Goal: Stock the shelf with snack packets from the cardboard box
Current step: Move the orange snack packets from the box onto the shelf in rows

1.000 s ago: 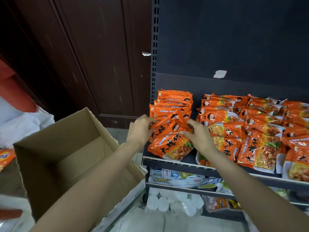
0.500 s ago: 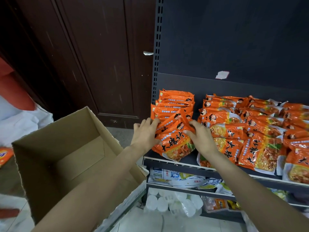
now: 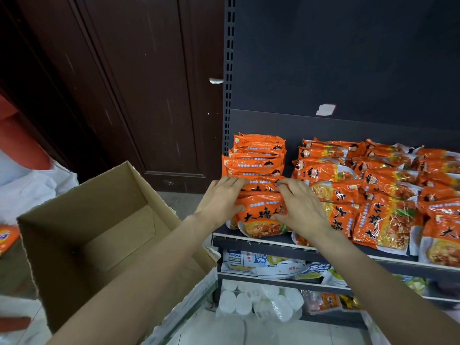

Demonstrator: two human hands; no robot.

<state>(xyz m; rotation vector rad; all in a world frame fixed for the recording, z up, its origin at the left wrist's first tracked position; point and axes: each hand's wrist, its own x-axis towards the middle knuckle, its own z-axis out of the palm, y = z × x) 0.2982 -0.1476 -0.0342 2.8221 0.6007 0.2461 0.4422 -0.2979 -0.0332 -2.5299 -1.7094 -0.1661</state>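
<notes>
At far left I see an orange packet [image 3: 7, 239] lying at the frame edge, beside white bags [image 3: 29, 188]. Next comes the box [image 3: 82, 235], open at the top, its flaps up; what shows of its inside is bare cardboard. My left forearm crosses over the box's right corner, reaching up and right toward the shelf [image 3: 273, 245]. The left hand [image 3: 219, 200] lies palm down on the left side of the front packet [image 3: 258, 215], fingers straight and close together, tips resting on the packet just behind it, thumb along the front packet's left edge. It presses flat; nothing is gripped. That front packet lies at the near end of the left row [image 3: 256, 158], a column of orange packets overlapping back to the shelf's dark rear panel, hard against the slotted upright [image 3: 227, 70]. My right hand [image 3: 301, 207] lies on the packet's right side, wrist bent, arm coming in from the lower right. Its fingers are curled at the packet's upper right edge, though I cannot tell whether they pinch it or only press. To the right, more rows [image 3: 373, 190] of the same packets fill the shelf. Below, a lower shelf holds white and blue bags [image 3: 261, 265], and white tubs [image 3: 249, 302] sit on the floor.
</notes>
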